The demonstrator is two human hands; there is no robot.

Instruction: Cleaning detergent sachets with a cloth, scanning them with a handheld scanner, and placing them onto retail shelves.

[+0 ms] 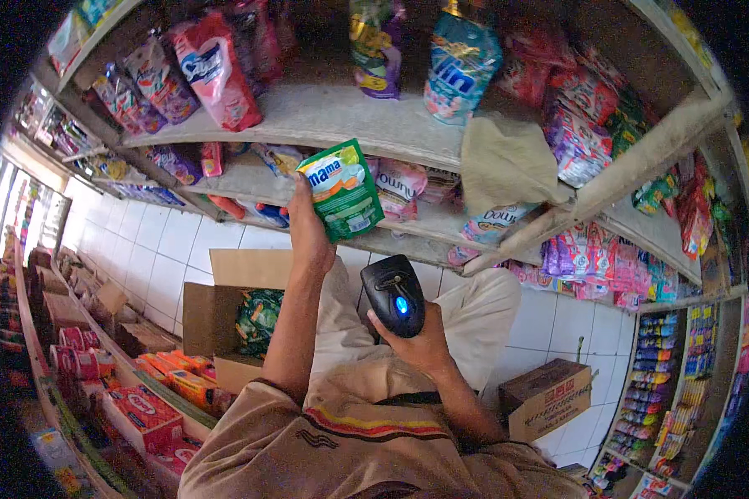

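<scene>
My left hand (312, 224) holds a green refill pouch (343, 193) by its left side, upright and slightly tilted, in front of the lower shelf. A barcode is visible near the pouch's bottom. In my right hand (415, 340) is a black handheld barcode scanner (393, 293) with a blue light lit on it, over my lap. The scanner and the pouch are apart. Left of my legs stands an open cardboard box (253, 268) with green pouches (259, 321) inside.
Wooden shelves (324, 118) ahead hold detergent and softener pouches (215, 72). A beige cloth (505, 162) hangs over the shelf edge. A cardboard box (546, 399) stands on the tiled floor at the right. Low shelving with red boxes (143, 415) is at the left.
</scene>
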